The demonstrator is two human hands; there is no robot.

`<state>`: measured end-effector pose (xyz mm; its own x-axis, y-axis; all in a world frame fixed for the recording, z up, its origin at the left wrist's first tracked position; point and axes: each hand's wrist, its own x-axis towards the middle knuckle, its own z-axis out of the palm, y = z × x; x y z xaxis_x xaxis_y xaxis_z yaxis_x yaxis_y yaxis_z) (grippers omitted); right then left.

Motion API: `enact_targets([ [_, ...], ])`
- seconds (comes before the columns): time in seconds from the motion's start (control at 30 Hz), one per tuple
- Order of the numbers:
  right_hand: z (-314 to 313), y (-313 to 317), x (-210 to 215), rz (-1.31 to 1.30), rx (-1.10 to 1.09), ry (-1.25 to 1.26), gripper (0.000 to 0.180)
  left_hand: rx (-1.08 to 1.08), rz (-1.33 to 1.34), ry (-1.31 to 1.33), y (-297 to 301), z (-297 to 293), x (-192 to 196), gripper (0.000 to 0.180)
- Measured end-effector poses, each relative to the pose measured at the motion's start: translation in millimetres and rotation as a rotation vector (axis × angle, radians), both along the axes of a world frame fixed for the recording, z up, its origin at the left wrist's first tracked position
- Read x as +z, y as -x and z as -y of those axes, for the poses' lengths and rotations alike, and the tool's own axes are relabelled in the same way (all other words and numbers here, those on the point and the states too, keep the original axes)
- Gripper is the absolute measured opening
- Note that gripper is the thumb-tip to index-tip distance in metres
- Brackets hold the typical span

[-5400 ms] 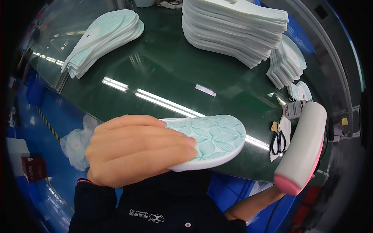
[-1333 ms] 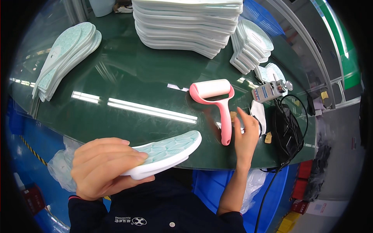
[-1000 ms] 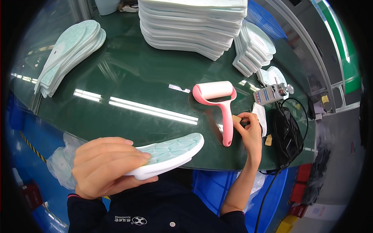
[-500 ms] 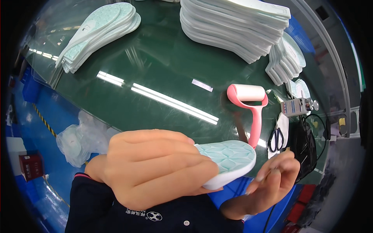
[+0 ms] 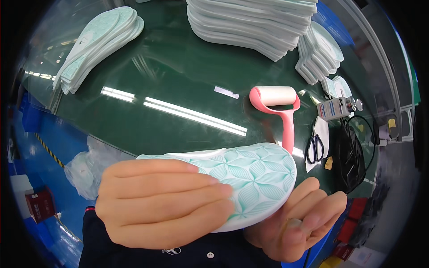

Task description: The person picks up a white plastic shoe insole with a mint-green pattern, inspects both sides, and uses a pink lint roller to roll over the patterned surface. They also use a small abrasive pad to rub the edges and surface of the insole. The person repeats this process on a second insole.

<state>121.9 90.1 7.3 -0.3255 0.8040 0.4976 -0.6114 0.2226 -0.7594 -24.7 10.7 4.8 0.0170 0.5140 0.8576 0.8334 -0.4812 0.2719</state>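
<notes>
left hand (image 5: 165, 201): my fingers lie over the insole (image 5: 252, 178), gripping it.
insole: patterned face up, wide end reaching right of my left hand.
right hand (image 5: 297, 223): fingers curled, near the insole's wide end; i cannot tell whether anything is pinched.
roller (image 5: 287, 119): beyond my right hand.
bottle (image 5: 333, 108): farther right, beyond my right hand; contents hidden.
bag (image 5: 87, 172): clear, crumpled, left of my left hand; contents unclear.
red box (image 5: 40, 205): farther left of my left hand, insides unseen.

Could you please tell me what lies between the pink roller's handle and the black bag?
In the head view, scissors, partly over a white sheet, lie there, with a small tan piece nearer the black bag.
</notes>
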Motion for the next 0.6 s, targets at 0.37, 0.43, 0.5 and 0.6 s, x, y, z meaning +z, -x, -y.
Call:
enact_targets([
  [0.37, -10.4, -4.9, -1.6, 0.194, 0.124, -0.35, 0.026, 0.066, -0.119, -0.006, -3.5, 0.6, 5.1, 0.007],
  [0.43, -8.2, -4.8, -1.0, 0.223, 0.088, -0.288, 0.027, 0.077, -0.147, -0.01, -3.9, 1.5, 4.8, 0.007],
  [0.5, -1.5, -3.1, -2.6, 0.252, 0.001, -0.202, 0.028, 0.089, -0.162, -0.014, -3.4, 1.9, 3.2, 0.008],
  [0.6, -8.2, -2.5, -4.6, 0.288, -0.006, -0.303, 0.028, 0.096, -0.157, -0.015, -2.2, 2.6, -0.1, 0.007],
])
